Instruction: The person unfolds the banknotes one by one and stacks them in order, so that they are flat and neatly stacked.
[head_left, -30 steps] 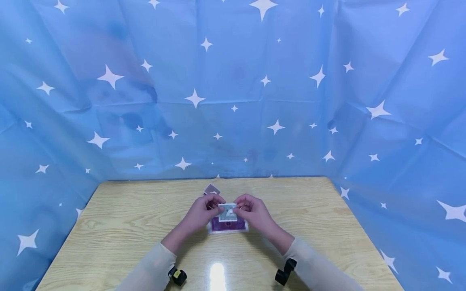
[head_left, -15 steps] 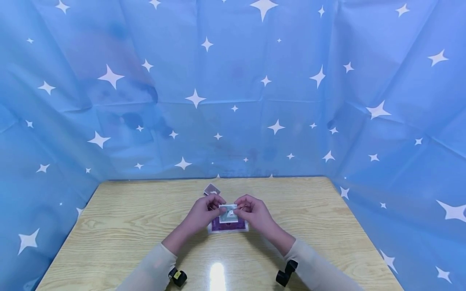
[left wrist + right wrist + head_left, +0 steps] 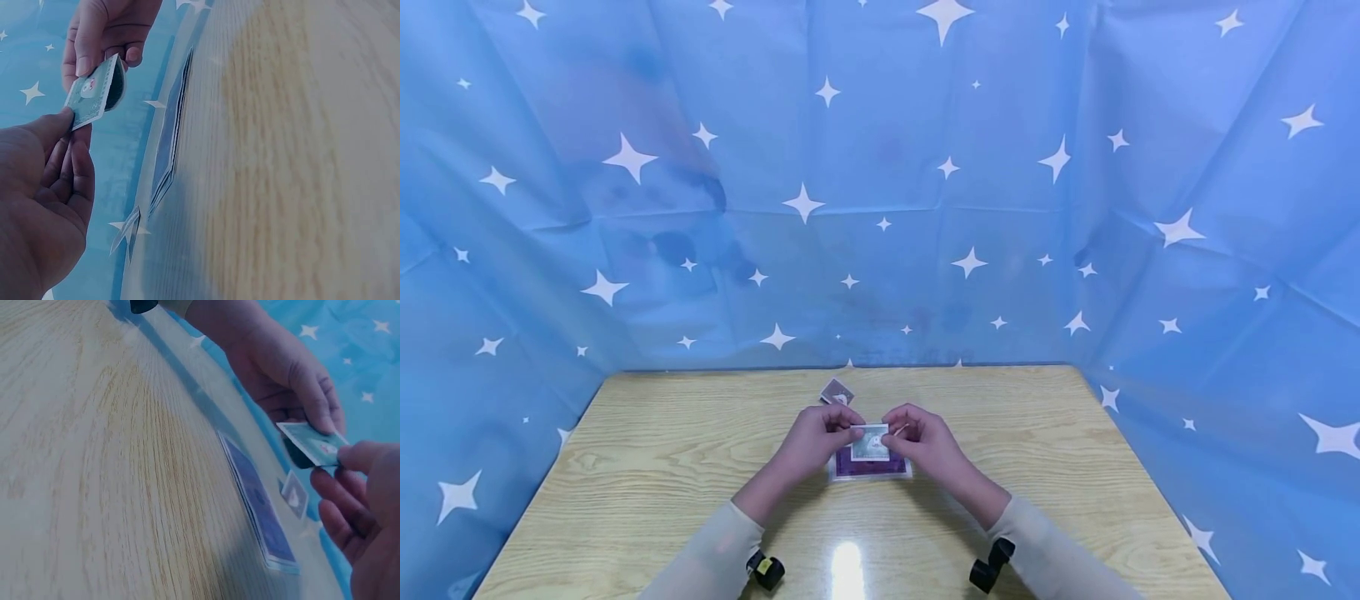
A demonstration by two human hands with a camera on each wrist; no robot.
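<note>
A small folded green banknote (image 3: 870, 446) with white edges is held between both hands, above a stack of purple banknotes (image 3: 871, 469). The left hand (image 3: 814, 439) pinches its left side between thumb and fingers; the right hand (image 3: 927, 439) pinches the opposite side. In the left wrist view the folded banknote (image 3: 94, 94) shows a dark gap between its layers. From the right wrist view, the thumbs lie on its upper face, and the purple stack (image 3: 259, 500) lies flat on the table below. Part of that stack is hidden in the head view.
Beyond the left hand, a small folded purplish note (image 3: 837, 391) lies on the wooden table (image 3: 700, 442), slightly sprung apart. A blue star-patterned curtain (image 3: 880, 167) hangs behind the table and along its sides. Dark cameras are strapped at both wrists.
The green banknote has shifted slightly down in the head view, and its pale printed figure looks different with the fold. Both hands keep their grip, almost still.
</note>
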